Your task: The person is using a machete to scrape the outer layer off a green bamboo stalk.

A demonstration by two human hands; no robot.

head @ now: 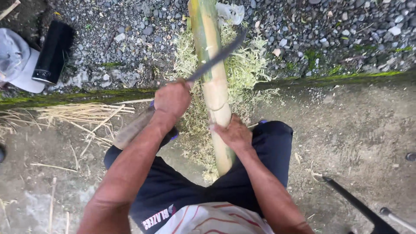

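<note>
Two closed fists work here: the left hand [172,99] grips a long knife [216,57], its blade touching the bamboo pole [212,65] at upper centre; the right hand [234,133] clamps that stiff, heavy-looking, smooth pole lower down, probably the safest hold.

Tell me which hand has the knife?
The left hand grips the knife, its blade laid across the bamboo pole. The right hand has no tool; it holds the pole lower down.

Bamboo pole [215,86] top cut off by frame edge, knife blade [216,58] motion-blurred, handle hidden in fist
</note>
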